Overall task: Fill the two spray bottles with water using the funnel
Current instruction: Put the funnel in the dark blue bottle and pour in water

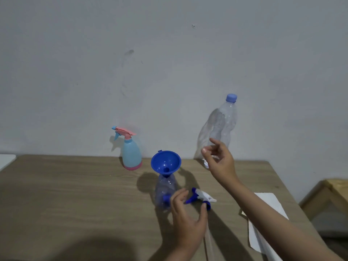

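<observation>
A blue funnel (pixel 165 163) sits in the neck of a clear spray bottle (pixel 163 191) at the table's middle. The bottle's white and blue spray head (pixel 201 197) lies on the table just right of it. My left hand (pixel 188 217) hovers open beside the clear bottle, fingers apart, close to the spray head. My right hand (pixel 220 161) is open in front of a tall clear water bottle (pixel 225 123) with a blue cap, standing at the back right. A light blue spray bottle (pixel 130 151) with a pink head stands at the back by the wall.
The wooden table (pixel 75 194) ends at a grey wall. A white cloth or paper (pixel 267 221) lies at the right under my right forearm. A wooden piece of furniture (pixel 327 196) stands lower down beyond the table's right edge. A white object (pixel 5 161) sits at the far left.
</observation>
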